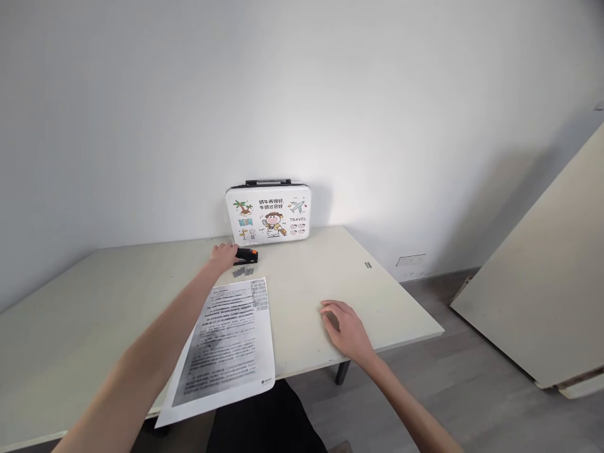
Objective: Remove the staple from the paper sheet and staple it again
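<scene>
My left hand (223, 256) is closed around the back end of a black stapler (246, 255) with an orange mark, near the far side of the table. Its front part sticks out to the right of my fingers. Just below it lie several short strips of staples (243, 272). A printed sheet of paper (226, 340) lies nearer to me, its lower edge hanging past the table's front edge, and my left forearm crosses over its left side. To the right of the paper, my right hand (346, 328) rests on the table, fingers loosely curved, thumb apart, holding nothing.
A white case (268, 214) with cartoon prints and a black handle stands against the wall behind the stapler. Two small staple strips (368, 265) lie near the right edge of the pale table (302, 302). A large light-coloured panel (542, 277) stands on the floor at right.
</scene>
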{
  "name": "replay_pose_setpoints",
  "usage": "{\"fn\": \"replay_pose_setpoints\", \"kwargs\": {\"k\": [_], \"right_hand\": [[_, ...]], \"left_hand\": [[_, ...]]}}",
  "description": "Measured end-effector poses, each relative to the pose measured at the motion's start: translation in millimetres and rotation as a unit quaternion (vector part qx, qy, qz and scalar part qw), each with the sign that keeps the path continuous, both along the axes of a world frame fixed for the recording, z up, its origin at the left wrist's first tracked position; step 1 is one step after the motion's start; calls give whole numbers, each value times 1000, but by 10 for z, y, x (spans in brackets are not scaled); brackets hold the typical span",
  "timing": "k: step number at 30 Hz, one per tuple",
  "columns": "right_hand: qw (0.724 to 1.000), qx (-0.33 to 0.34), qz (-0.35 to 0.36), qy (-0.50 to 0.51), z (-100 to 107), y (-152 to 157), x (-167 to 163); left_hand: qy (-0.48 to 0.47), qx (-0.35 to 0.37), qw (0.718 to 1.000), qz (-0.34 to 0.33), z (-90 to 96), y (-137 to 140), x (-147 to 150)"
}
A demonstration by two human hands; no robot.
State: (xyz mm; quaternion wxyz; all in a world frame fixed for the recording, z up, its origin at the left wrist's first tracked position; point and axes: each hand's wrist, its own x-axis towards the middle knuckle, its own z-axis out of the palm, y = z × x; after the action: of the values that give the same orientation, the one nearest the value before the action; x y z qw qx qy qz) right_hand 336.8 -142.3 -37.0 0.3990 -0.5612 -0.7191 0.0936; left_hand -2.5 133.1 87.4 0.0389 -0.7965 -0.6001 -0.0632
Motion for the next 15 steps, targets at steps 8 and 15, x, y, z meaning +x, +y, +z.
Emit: {"fn": "replay_pose_setpoints", "kwargs": {"k": [8,15], "right_hand": [[1000,-14,6,-3,16,-32,25],[998,-37,2,44,65,-64,57]], "left_hand": [[30,26,999,-24,246,-267,6],[21,42,990,-130,382,-1130,407]]}}
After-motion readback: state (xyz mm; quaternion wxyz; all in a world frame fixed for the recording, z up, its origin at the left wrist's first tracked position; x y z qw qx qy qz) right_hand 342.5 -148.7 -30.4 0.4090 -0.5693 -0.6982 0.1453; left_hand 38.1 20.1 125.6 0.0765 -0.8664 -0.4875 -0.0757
